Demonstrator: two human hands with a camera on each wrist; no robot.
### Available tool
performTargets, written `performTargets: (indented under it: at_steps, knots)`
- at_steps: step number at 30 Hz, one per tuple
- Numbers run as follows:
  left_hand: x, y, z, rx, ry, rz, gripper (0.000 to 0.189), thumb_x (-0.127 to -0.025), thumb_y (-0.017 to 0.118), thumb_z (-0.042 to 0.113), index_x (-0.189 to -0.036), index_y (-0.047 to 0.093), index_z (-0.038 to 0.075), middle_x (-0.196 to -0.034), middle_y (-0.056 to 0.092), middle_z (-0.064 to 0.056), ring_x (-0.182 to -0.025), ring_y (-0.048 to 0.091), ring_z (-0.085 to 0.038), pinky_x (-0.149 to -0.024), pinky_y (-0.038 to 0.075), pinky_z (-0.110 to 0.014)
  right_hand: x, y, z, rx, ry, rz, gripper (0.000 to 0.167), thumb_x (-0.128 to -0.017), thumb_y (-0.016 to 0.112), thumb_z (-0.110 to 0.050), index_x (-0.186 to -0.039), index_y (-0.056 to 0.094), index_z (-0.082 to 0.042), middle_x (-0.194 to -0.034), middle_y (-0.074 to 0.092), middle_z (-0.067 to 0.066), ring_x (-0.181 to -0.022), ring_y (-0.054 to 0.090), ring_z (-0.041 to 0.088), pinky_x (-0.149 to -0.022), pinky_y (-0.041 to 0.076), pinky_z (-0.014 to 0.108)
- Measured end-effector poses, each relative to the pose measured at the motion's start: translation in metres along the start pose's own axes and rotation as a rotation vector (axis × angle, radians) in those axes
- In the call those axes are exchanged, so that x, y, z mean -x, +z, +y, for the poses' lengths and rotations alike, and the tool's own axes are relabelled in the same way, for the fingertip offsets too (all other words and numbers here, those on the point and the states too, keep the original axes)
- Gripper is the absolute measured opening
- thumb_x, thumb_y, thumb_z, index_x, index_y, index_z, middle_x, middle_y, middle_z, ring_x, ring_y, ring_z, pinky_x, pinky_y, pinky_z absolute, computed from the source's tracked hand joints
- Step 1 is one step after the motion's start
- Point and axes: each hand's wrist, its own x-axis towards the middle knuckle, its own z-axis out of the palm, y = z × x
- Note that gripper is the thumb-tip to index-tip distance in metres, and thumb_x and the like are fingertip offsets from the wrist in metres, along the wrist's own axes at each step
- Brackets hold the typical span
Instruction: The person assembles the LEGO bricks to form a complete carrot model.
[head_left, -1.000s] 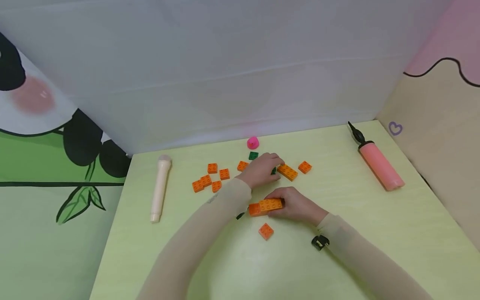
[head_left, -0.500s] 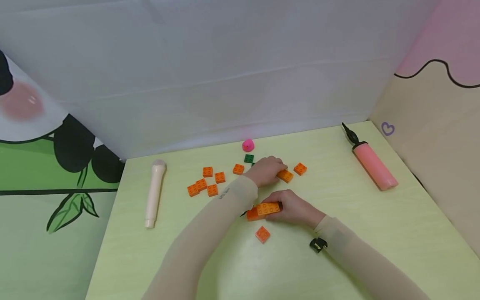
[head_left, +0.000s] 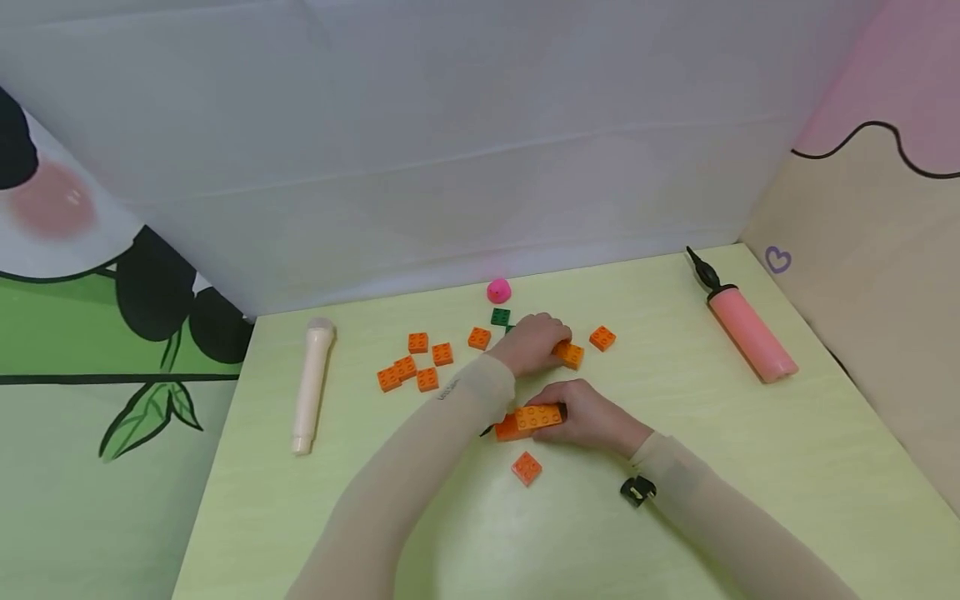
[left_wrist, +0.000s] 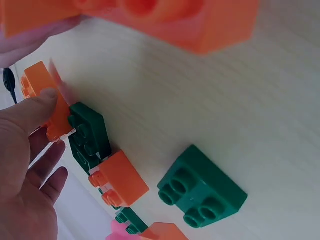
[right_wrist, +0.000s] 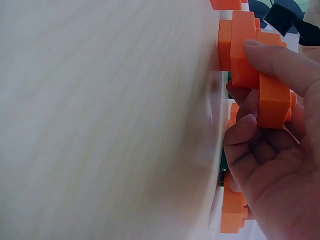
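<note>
My left hand (head_left: 536,343) pinches a long orange brick (head_left: 570,355) near the back middle of the table. In the left wrist view, the thumb lies on this orange brick (left_wrist: 47,95), with green bricks (left_wrist: 90,127) beside it. Closer to me, my right hand (head_left: 592,414) grips a joined stack of orange bricks (head_left: 538,417). The right wrist view has the thumb pressed on the stack's side (right_wrist: 245,55) and the fingers curled beneath it. A single orange brick (head_left: 527,469) lies on the table in front of the stack. My left sleeve partly hides the stack's left end.
Several loose orange bricks (head_left: 427,380) are scattered to the left, and one orange brick (head_left: 602,337) lies to the right. A green brick (head_left: 500,317) and a pink round piece (head_left: 498,291) sit farther back. A white microphone-shaped stick (head_left: 312,387) and a pink hand pump (head_left: 752,333) flank them.
My left hand has shifted right and covers more of the long orange brick, which it now pinches. My right hand keeps its grip on the stack. The head view has shifted slightly.
</note>
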Motion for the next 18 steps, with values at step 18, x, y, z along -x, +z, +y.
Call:
performTargets:
  at_steps: [18]
  knots:
    - [0.070, -0.009, -0.018, 0.333, -0.087, 0.161, 0.044, -0.103, 0.069, 0.025, -0.145, 0.061, 0.017, -0.135, 0.062, 0.002, -0.121, 0.057, -0.016, -0.107, 0.045, -0.032, 0.002, 0.003, 0.000, -0.013, -0.008, 0.030, 0.030, -0.086, 0.089, -0.019, -0.114, 0.080, -0.015, -0.107, 0.074, -0.009, -0.097, 0.065, 0.012, -0.089, 0.055, 0.034]
